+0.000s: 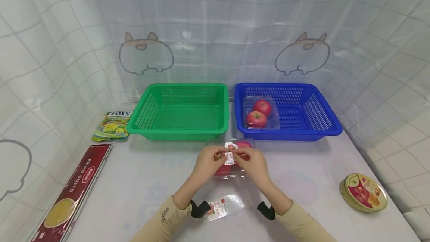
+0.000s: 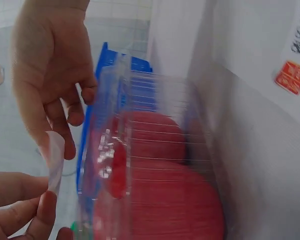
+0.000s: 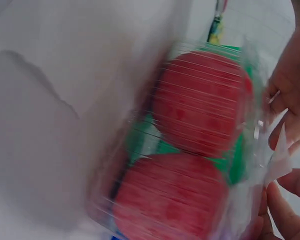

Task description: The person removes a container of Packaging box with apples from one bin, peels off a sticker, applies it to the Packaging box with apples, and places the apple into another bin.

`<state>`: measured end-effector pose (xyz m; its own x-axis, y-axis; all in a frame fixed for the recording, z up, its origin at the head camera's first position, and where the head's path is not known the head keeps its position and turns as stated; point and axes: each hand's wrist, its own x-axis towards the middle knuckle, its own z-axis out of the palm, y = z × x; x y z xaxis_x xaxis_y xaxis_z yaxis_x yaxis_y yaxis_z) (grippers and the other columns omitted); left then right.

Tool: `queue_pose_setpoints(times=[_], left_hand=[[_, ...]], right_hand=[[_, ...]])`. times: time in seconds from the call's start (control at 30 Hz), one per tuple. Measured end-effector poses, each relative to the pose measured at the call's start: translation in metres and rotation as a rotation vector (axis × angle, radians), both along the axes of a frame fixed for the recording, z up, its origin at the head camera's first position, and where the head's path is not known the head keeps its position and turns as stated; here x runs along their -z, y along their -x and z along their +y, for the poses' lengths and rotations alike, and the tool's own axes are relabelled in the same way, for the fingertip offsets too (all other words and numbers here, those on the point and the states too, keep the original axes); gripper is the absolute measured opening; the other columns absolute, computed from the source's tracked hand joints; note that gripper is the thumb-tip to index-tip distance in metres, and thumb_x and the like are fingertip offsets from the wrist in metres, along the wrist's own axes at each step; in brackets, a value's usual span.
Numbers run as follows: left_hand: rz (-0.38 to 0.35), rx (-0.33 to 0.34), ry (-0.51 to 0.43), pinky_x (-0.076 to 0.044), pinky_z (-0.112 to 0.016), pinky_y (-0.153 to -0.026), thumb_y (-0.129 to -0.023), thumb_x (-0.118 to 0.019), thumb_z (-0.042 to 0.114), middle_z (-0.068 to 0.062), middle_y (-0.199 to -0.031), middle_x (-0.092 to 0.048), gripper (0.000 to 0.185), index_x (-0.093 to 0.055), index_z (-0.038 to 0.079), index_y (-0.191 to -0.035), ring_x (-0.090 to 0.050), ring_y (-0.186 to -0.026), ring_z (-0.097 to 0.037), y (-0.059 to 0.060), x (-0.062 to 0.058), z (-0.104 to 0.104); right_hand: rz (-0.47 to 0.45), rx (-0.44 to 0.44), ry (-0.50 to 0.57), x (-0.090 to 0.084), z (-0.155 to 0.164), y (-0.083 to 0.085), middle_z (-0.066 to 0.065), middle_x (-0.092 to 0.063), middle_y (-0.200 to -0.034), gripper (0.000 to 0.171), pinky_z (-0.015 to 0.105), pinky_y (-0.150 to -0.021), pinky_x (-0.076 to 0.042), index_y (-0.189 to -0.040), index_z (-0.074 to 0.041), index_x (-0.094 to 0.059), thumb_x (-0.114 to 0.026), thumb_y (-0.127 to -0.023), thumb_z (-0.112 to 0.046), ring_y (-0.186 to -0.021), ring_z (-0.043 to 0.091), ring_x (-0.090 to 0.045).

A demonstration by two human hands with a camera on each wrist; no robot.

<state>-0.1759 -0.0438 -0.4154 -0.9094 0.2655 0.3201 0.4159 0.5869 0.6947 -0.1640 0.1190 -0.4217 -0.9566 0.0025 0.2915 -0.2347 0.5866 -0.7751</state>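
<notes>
Both hands meet over a clear plastic box (image 1: 235, 174) of red apples (image 1: 223, 169) on the table. Between them is a white apple-printed sticker (image 1: 230, 158), close over the lid. My left hand (image 1: 209, 163) pinches its left side between thumb and finger, while my right hand (image 1: 254, 164) pinches the right. Seen from the left wrist, the sticker (image 2: 55, 162) is curled and stands edge-on beside the box. In the right wrist view a corner of the sticker (image 3: 280, 160) points up by the fingertips. Nearer the body lies a printed label sheet (image 1: 224, 208).
Behind the hands stand a green basket (image 1: 181, 136) and a blue basket (image 1: 289, 136), the blue one holding another clear box (image 1: 274, 119) with two apples. A candy bag (image 1: 112, 126) and long red pasta package (image 1: 75, 193) lie left; a round tin (image 1: 364, 192) sits right.
</notes>
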Motion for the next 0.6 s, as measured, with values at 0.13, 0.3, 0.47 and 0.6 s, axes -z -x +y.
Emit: queue_pose_setpoints(times=[0.13,0.3,0.47,0.6], left_hand=[[0.052,-0.047,0.068,-0.038,-0.038,-0.073,-0.077,-0.07,0.008,0.0,-0.074,-0.065,0.015,-0.072,0.009,-0.091,-0.056,-0.077,-0.019,0.003,0.005,0.002],[0.073,-0.091,0.139,-0.033,-0.04,-0.072,-0.076,-0.071,0.012,0.002,-0.075,-0.066,0.014,-0.073,0.012,-0.09,-0.055,-0.083,-0.022,0.005,0.009,0.005],[0.104,-0.104,0.195,-0.034,-0.044,-0.076,-0.077,-0.07,0.012,0.0,-0.079,-0.067,0.013,-0.073,0.012,-0.089,-0.054,-0.087,-0.024,0.005,0.013,0.006],[0.167,-0.121,0.263,-0.035,-0.044,-0.077,-0.076,-0.07,0.013,-0.002,-0.082,-0.069,0.012,-0.074,0.013,-0.088,-0.054,-0.087,-0.025,0.004,0.016,0.007]], right_hand=[[0.095,0.003,-0.204,0.006,-0.003,0.002,0.008,-0.069,-0.096,0.02,0.041,-0.078,-0.043,-0.094,-0.007,-0.074,-0.072,-0.076,-0.014,-0.089,0.028,-0.058],[0.137,0.022,-0.293,0.01,-0.006,0.003,0.006,-0.069,-0.091,0.02,0.041,-0.073,-0.042,-0.093,-0.008,-0.074,-0.074,-0.074,-0.016,-0.081,0.025,-0.055],[0.189,0.033,-0.374,0.012,-0.008,0.004,0.005,-0.067,-0.087,0.021,0.039,-0.067,-0.042,-0.092,-0.01,-0.075,-0.075,-0.073,-0.018,-0.077,0.023,-0.054],[0.239,0.035,-0.416,0.015,-0.008,0.005,0.003,-0.066,-0.085,0.021,0.036,-0.064,-0.039,-0.091,-0.012,-0.075,-0.075,-0.071,-0.018,-0.076,0.022,-0.053]])
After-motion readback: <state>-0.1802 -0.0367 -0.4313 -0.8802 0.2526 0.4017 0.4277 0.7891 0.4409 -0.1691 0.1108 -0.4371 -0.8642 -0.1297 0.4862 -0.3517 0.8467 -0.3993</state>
